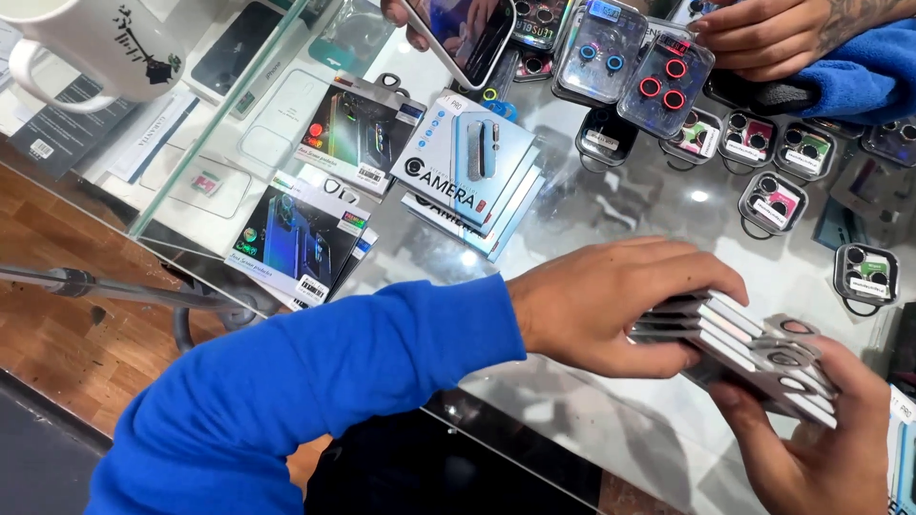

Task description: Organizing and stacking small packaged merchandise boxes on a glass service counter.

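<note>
- At lower right of the frame: a stack of flat packets (754, 358), held between both hands above the glass counter (620, 210).
- Left hand (611, 305): enters from the left on a blue sleeve (286, 401); fingers closed over the stack's upper-left end, thumb beneath.
- Right hand (821, 439): cupped under the lower-right end, fingers curled up around it.
- Long axis of the stack: upper left to lower right, running from one hand to the other; neither hand is nearer.
- Top edge of frame: another person's hands, one with a phone (463, 38).
</note>
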